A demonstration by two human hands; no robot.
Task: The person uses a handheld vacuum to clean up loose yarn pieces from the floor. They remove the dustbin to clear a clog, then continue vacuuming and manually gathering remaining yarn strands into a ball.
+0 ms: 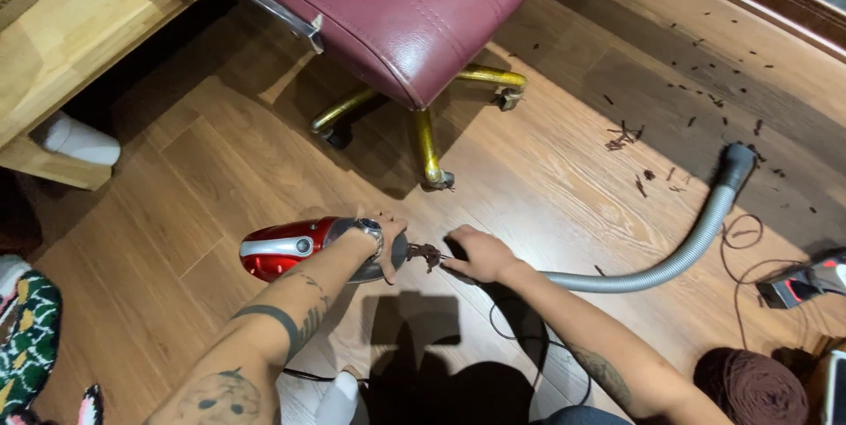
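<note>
Hands work both ends: left hand (381,238) clamps the red handheld vacuum (295,249) steady on the floor (529,178), right hand (480,255) grips the grey hose (679,253), a brown clump (426,254) stuck between them.

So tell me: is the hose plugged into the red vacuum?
No: the grey hose end sits apart from the red vacuum, dark debris between them.

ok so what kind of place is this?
Probably a home room, maybe a study. Wood-plank floor, a maroon office chair beside a wooden desk. The left hand holds a red handheld vacuum; the right hand holds its grey hose.
</note>
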